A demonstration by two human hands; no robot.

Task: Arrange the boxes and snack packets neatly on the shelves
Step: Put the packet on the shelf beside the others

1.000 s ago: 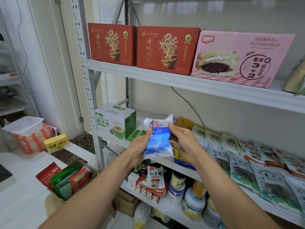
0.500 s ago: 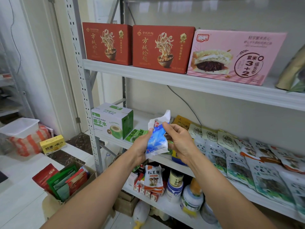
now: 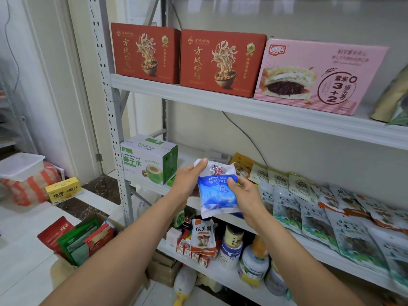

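Against the pale wall stands a grey metal rack (image 3: 106, 107) with three shelves in view. On the top shelf, the biggest item is a pink box (image 3: 320, 76) printed "3+2" beside a picture of a filled sandwich cake. To its left, two red noodle boxes (image 3: 220, 62) sit side by side and touching, their Chinese lettering too fine to read with certainty. One shelf down, at the left end, is a white and green box (image 3: 148, 160) marked "Coconut water". A row of overlapping green-and-white snack packets (image 3: 309, 213) fills the right of that shelf.

Between them, held in front of the middle shelf's edge and clear of it, is a blue and white salt packet (image 3: 218, 191) reading "REFINED SALT", upright and slightly tilted. The left hand (image 3: 189, 177) pinches its upper left corner, thumb on top. The right hand (image 3: 245, 195) grips its right edge, thumb pressed on the blue front and fingers curled behind.

Below, a mushroom pouch (image 3: 203, 237) leans among small red cartons, next to jars (image 3: 231, 246). On the floor are an open carton of red and green sachets (image 3: 84, 237) and a yellow box (image 3: 64, 191).
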